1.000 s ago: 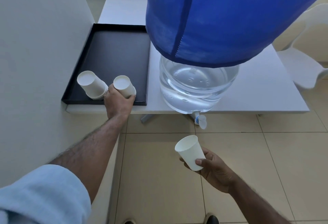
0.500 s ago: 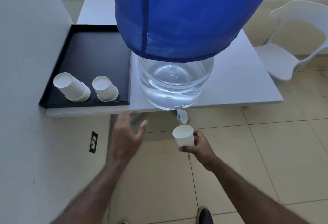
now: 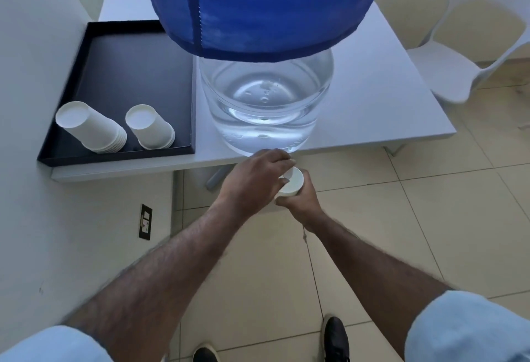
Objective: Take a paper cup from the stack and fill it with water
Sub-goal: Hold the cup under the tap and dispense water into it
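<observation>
From the head camera, the right hand (image 3: 301, 198) grasps a paper cup (image 3: 292, 184) upright, just off the front edge of the white table (image 3: 387, 98) and below the water jug (image 3: 266, 103). The left hand (image 3: 255, 178) reaches over the cup's rim to the foot of the jug with its fingers curled; what they press or grip is hidden. The jug, under a blue cover (image 3: 263, 3), stands at the table's front edge. To its left a black tray (image 3: 114, 158) holds two stacks of cups (image 3: 91, 129), upside down and leaning. A wall closes the left side. A white chair (image 3: 473, 55) stands right of the table, with open tiled floor (image 3: 430, 218) below.
</observation>
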`<state>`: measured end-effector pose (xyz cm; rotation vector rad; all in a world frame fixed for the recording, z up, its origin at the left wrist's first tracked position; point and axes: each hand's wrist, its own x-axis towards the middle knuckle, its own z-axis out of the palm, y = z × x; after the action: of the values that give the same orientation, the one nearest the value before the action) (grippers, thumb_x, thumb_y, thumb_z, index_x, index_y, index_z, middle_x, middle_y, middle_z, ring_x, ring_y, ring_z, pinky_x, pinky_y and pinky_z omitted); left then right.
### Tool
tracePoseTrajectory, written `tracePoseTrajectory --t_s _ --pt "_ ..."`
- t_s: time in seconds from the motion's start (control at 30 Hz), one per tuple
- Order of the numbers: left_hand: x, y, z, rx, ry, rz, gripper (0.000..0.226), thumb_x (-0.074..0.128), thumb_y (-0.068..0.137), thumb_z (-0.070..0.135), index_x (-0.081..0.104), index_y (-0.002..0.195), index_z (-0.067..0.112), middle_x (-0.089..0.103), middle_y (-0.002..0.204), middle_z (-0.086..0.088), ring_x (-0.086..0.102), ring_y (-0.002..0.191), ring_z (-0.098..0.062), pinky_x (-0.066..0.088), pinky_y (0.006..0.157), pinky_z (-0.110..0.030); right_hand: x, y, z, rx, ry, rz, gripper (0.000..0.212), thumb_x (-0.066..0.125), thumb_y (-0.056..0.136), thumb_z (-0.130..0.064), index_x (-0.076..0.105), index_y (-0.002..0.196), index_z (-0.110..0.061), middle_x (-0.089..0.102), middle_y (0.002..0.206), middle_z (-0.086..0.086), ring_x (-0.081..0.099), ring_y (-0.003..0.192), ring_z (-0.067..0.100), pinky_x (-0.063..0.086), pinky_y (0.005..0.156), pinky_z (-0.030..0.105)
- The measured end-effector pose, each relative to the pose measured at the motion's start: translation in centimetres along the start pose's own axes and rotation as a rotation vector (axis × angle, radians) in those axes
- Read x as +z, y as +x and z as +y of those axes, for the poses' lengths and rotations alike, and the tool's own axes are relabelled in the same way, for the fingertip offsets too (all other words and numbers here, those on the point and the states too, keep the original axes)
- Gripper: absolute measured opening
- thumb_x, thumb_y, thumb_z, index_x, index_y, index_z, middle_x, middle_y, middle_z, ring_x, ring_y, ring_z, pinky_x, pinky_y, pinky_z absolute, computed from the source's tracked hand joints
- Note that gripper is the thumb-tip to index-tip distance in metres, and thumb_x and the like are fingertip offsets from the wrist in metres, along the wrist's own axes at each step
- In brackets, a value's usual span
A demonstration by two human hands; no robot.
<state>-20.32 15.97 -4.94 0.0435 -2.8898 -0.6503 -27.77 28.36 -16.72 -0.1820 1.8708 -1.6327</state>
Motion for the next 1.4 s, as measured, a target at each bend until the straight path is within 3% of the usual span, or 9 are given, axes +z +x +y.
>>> tracePoseTrajectory --t_s 0.13,0.27,0.47,0.57,0.7,0.8,1.03,1.23,1.4 --pt "-0.4 0.9 -0.5 -0.008 -0.055 0.043 0.032 0.067 0.088 0.021 0.071 0.118 0.012 0.074 0.117 -0.005 0.069 0.104 -0.026 0.052 0.087 -0.032 0.2 0.8 0.1 -0.057 -0.013 0.0 0.076 0.073 0.051 0.0 0.048 0.12 -0.017 0.061 0.116 0.02 0.06 0.1 0.025 0.054 0.081 0.048" --pt "-1.1 2.1 -0.7 -0.115 -0.177 0.065 0.024 0.062 0.091 0.02 0.075 0.11 0.015 0.079 0.101 -0.006 0.072 0.093 -0.022 0.055 0.082 -0.036 0.4 1.5 0.3 -0.078 0.015 -0.014 0.073 0.072 0.052 0.008 0.052 0.118 -0.016 0.062 0.105 0.006 0.058 0.093 0.018 0.053 0.073 0.029" --pt "-0.9 2.7 -1.0 -0.223 -0.279 0.019 0.018 0.063 0.09 0.023 0.079 0.098 0.017 0.076 0.081 0.009 0.059 0.067 0.014 0.042 0.061 -0.006 0.8 1.6 1.3 -0.057 -0.001 -0.001 0.068 0.081 0.061 0.017 0.054 0.121 -0.001 0.061 0.101 0.003 0.058 0.089 0.015 0.053 0.073 0.024" --pt "-1.1 3.0 -0.9 -0.249 -0.264 0.001 0.018 0.064 0.09 0.026 0.079 0.098 0.02 0.079 0.089 0.004 0.066 0.074 -0.001 0.051 0.068 -0.02 1.0 1.7 1.5 -0.063 0.006 0.029 0.07 0.085 0.059 0.013 0.054 0.121 0.001 0.062 0.098 0.001 0.059 0.087 0.012 0.053 0.071 0.02" --pt "-1.0 3.2 -1.1 -0.252 -0.242 -0.019 0.018 0.065 0.089 0.026 0.078 0.099 0.022 0.079 0.092 0.008 0.06 0.067 0.013 0.042 0.063 -0.003 1.1 1.7 1.6 -0.053 0.049 0.042 0.069 0.09 0.058 0.002 0.057 0.118 -0.005 0.064 0.094 -0.005 0.063 0.084 0.007 0.058 0.073 0.024" --pt "-1.1 3.2 -1.0 -0.262 -0.256 -0.024 0.018 0.064 0.089 0.025 0.078 0.099 0.021 0.079 0.097 0.007 0.069 0.085 0.0 0.054 0.08 -0.021 1.1 2.0 1.7 -0.069 0.057 0.043 0.069 0.092 0.058 -0.005 0.057 0.118 -0.009 0.068 0.097 -0.001 0.065 0.087 0.01 0.059 0.077 0.026" --pt "-1.8 3.5 -1.1 -0.281 -0.268 -0.11 0.018 0.064 0.089 0.029 0.078 0.1 0.025 0.078 0.095 0.006 0.069 0.086 -0.01 0.056 0.084 -0.033 1.3 1.8 2.1 -0.098 0.037 0.039 0.067 0.09 0.058 -0.008 0.058 0.117 -0.01 0.069 0.105 0.012 0.065 0.093 0.017 0.06 0.083 0.036" --pt "-2.0 3.7 -0.8 -0.293 -0.248 -0.122 0.016 0.067 0.087 0.027 0.078 0.098 0.026 0.077 0.093 0.008 0.068 0.082 -0.009 0.055 0.078 -0.027 1.4 1.8 2.1 -0.105 0.011 0.034 0.065 0.089 0.057 -0.01 0.059 0.114 -0.015 0.068 0.096 -0.001 0.064 0.085 0.003 0.056 0.073 0.022" --pt "-2.1 3.9 -0.6 -0.296 -0.251 -0.144 0.017 0.066 0.087 0.026 0.079 0.098 0.024 0.077 0.096 0.007 0.069 0.088 -0.009 0.057 0.086 -0.032 1.2 2.1 2.0 -0.128 0.006 0.049 0.068 0.087 0.058 -0.009 0.055 0.117 -0.018 0.067 0.099 -0.001 0.063 0.09 0.012 0.058 0.082 0.032"
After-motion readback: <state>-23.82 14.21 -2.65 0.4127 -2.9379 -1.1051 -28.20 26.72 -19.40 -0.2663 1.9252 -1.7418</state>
